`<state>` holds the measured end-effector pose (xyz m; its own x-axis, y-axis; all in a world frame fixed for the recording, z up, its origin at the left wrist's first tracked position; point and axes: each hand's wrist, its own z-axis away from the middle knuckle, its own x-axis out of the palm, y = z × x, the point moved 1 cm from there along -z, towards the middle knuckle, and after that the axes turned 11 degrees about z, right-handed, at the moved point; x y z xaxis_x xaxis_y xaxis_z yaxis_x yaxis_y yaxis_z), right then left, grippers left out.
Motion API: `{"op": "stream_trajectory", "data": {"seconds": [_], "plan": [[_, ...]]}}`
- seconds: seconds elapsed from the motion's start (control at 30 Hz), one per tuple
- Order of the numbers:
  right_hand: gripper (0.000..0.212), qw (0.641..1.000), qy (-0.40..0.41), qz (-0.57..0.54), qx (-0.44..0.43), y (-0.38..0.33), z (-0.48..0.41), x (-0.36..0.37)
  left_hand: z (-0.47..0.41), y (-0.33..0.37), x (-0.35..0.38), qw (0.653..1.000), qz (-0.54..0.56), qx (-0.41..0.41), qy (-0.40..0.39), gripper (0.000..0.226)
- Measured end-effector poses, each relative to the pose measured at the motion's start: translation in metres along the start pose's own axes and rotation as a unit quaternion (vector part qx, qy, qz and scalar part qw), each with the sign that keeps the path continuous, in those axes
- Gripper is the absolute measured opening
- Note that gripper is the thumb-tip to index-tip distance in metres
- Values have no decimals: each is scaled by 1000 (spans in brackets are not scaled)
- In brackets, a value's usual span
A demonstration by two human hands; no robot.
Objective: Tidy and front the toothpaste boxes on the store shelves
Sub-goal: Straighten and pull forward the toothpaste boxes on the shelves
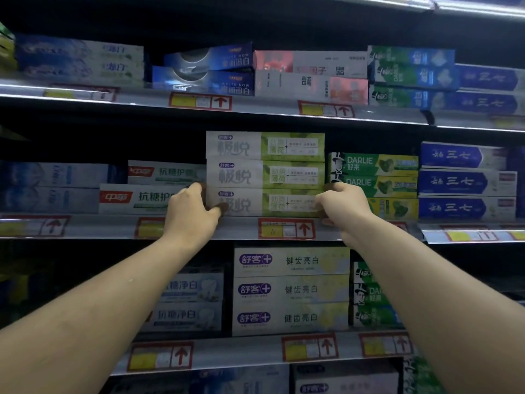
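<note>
A stack of three white-and-green toothpaste boxes (265, 173) stands at the front of the middle shelf (241, 227). My left hand (191, 211) grips the left end of the bottom box (272, 203), thumb on its front face. My right hand (342, 204) grips the right end of the same box, fingers curled round the corner. Both arms reach up from below.
Red-and-white boxes (136, 198) lie left of the stack, green Darlie boxes (377, 174) right of it, blue boxes (466, 182) further right. The upper shelf (255, 105) and lower shelf (241, 354) hold more toothpaste boxes. Red price tags (287, 228) line the shelf edges.
</note>
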<state>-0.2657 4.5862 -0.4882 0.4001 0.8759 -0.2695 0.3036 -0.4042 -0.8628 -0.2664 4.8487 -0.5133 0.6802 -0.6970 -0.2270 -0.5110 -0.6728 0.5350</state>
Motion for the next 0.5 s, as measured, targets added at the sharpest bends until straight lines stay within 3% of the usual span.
{"op": "stream_trajectory", "data": {"seconds": [0.33,0.5], "plan": [[38,998,-4,55,-20,-2,2,-3,0,3,3,1000,5,-16,-14,38],[36,984,47,135,-104,-20,2,-13,-17,17,-9,999,9,-39,5,30]]}}
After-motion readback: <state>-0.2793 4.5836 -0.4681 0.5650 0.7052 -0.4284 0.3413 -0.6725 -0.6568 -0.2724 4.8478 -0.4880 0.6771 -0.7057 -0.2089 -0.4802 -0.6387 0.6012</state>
